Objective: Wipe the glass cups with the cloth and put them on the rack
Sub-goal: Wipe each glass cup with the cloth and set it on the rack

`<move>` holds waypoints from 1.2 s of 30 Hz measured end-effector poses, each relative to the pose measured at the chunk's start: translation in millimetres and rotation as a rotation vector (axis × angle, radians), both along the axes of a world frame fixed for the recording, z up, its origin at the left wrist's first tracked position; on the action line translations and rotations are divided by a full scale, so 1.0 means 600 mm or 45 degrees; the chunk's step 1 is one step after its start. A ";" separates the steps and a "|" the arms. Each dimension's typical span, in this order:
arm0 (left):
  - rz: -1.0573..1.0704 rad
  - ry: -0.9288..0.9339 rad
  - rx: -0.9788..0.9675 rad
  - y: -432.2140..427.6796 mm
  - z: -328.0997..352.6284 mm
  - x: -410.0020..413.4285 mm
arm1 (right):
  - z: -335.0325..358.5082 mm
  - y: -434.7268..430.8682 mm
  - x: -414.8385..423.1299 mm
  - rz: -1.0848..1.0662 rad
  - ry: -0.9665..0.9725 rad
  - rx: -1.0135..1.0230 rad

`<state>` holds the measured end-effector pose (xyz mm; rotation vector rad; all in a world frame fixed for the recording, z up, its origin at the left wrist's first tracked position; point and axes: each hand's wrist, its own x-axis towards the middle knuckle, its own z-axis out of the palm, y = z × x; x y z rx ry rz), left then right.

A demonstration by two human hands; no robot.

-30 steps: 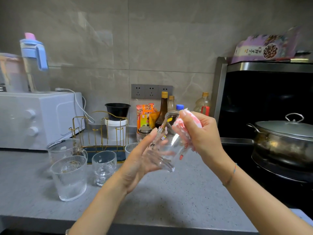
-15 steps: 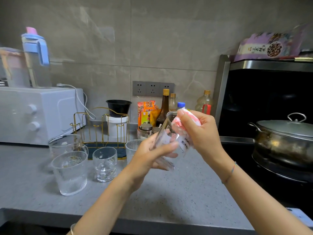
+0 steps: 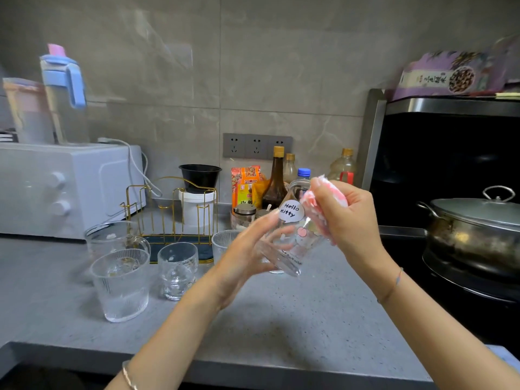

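A clear glass cup (image 3: 292,237) with a "Hello Kitty" print is tilted above the counter, its mouth pointing up and away. My left hand (image 3: 247,254) holds it round the lower part, fingers curled under it. My right hand (image 3: 346,218) grips a bunched pink cloth (image 3: 323,198) pressed against the cup's upper side near the rim. The gold wire rack (image 3: 171,212) on a dark tray stands at the back with nothing on it. In front of it stand a ribbed glass (image 3: 121,288), a small glass (image 3: 177,270), a handled glass mug (image 3: 115,237) and another ribbed glass (image 3: 225,243), partly hidden by my left hand.
A white oven (image 3: 64,190) with jugs on top sits at the left. Sauce bottles (image 3: 277,178), packets and a white tub (image 3: 198,206) line the back wall. A lidded steel pot (image 3: 478,229) sits on the black stove at the right. The grey counter's front edge (image 3: 253,370) runs below my arms.
The cup has turned in my left hand so its printed label now faces me. My left fingers shifted their hold on it, while the cloth stays against the upper side.
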<state>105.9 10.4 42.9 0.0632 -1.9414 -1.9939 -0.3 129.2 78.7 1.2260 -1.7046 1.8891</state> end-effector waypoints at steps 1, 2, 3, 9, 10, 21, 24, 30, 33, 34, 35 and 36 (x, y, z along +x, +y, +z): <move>0.059 0.019 -0.166 0.003 0.006 0.003 | 0.001 -0.001 0.001 -0.014 0.042 0.021; 0.114 0.054 -0.302 0.009 0.011 0.006 | 0.002 -0.002 0.002 -0.013 0.070 0.038; 0.176 0.077 -0.441 0.015 0.011 0.007 | 0.002 -0.004 0.003 -0.013 0.082 0.057; 0.345 0.233 -0.611 0.007 -0.018 -0.001 | 0.000 -0.015 0.010 0.034 0.092 0.089; 0.290 0.217 -0.500 0.002 -0.017 0.000 | 0.000 -0.015 0.011 0.055 0.099 0.078; -0.926 0.091 1.059 0.007 -0.023 0.014 | -0.013 -0.004 0.025 0.302 0.002 -0.096; -0.794 0.010 0.896 0.001 -0.025 0.009 | -0.016 -0.003 0.025 0.247 -0.066 -0.097; 0.014 0.003 -0.036 0.002 -0.008 0.001 | -0.011 0.000 0.010 0.061 -0.091 -0.105; 0.145 0.087 -0.471 0.010 -0.002 0.002 | -0.012 -0.003 0.013 0.043 -0.006 0.000; 0.168 0.102 -0.543 0.012 -0.005 0.000 | -0.013 -0.005 0.014 0.051 -0.001 0.032; 0.197 0.124 -0.592 0.014 -0.009 -0.001 | -0.012 -0.007 0.015 0.060 -0.010 0.050; 0.225 0.148 -0.617 0.014 -0.012 -0.002 | -0.011 -0.008 0.016 0.068 -0.025 0.055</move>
